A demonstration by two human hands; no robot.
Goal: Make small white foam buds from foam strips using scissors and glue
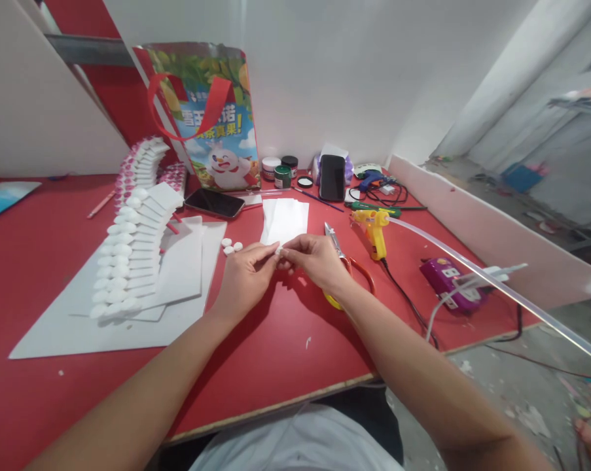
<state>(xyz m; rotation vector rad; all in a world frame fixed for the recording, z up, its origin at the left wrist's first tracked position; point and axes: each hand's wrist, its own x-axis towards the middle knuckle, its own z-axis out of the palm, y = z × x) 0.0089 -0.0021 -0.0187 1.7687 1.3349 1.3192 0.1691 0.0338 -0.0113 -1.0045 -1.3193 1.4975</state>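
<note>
My left hand point(250, 273) and my right hand point(317, 258) meet over the middle of the red table point(275, 353). Between their fingertips they pinch a small white piece point(278, 250); its exact kind is too small to make out. Several small white discs point(227, 243) lie just left of my left hand. White paper strips point(285, 219) are stacked right behind my fingers. Scissors with orange handles point(364, 271) lie beside my right hand, partly hidden by it.
At left, rows of white petal-like pieces point(121, 252) rest on white boards point(177, 268). A yellow glue gun point(374, 229) with a long clear stick stands right, near a purple box point(452, 284). Phones point(215, 203), paint jars point(282, 175) and a printed bag point(211, 124) line the back.
</note>
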